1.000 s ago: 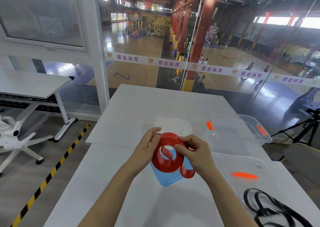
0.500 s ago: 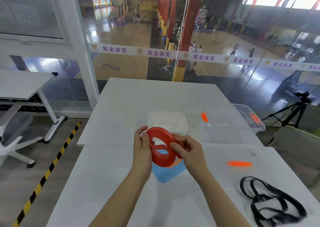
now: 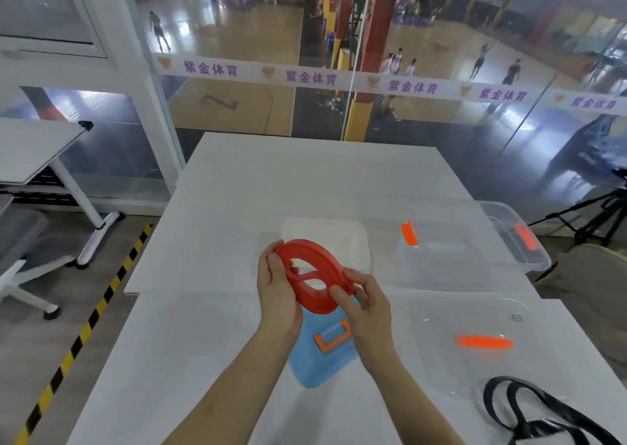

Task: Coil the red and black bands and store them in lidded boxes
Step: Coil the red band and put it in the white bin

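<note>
we coil the red band above the desk
left hand grips one edge, right hand pinches the other; we should press the loops flat, or they spring open. we count one red band, one black band, a small box, a big box, a blue lid, a clear lid.
</note>
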Action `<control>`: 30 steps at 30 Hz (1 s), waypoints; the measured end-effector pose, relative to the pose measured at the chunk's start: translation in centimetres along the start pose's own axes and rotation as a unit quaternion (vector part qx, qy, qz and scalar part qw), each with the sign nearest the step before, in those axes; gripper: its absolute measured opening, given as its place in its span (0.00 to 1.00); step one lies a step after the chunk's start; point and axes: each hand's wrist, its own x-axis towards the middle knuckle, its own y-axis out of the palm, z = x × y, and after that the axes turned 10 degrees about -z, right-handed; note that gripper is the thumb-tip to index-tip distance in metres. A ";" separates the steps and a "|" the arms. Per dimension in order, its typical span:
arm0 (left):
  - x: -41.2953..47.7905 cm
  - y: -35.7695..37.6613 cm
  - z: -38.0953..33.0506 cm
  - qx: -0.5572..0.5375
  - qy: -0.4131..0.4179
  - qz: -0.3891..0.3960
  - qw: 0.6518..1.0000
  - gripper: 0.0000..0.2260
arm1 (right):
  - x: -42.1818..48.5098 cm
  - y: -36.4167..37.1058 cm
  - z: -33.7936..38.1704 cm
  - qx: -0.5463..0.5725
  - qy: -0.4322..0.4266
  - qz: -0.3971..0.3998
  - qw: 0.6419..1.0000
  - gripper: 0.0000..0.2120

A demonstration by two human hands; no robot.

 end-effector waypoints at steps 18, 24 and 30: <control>14.8 8.9 7.7 0.026 -0.062 -0.049 0.997 0.14 | 19.3 4.6 -4.4 0.025 0.104 0.039 0.994 0.15; 20.2 7.7 10.3 0.349 0.016 0.023 0.937 0.18 | 26.1 6.3 -6.7 -0.033 0.134 0.053 0.989 0.11; 24.7 5.7 13.4 0.568 0.125 0.011 0.813 0.22 | 31.8 7.7 -12.2 -0.147 0.170 0.041 0.973 0.11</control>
